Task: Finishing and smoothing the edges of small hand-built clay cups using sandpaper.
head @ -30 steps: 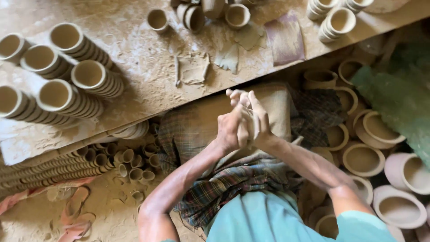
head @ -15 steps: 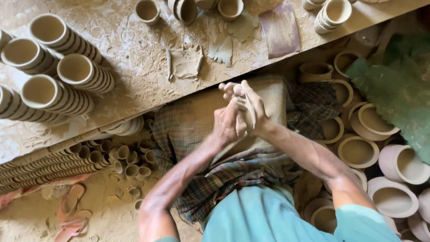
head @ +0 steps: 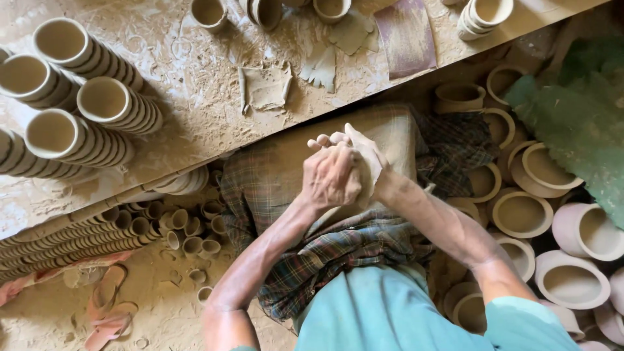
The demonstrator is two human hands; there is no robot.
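Left hand [head: 331, 177] and right hand [head: 370, 162] pressed flat together — grip unclear, rough clay cups [head: 97, 104] stacked nearby

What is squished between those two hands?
A lump of clay, pressed between the palms of the left hand and the right hand.

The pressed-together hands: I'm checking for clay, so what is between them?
The left hand covers the right hand; only fingers show. Anything between is hidden.
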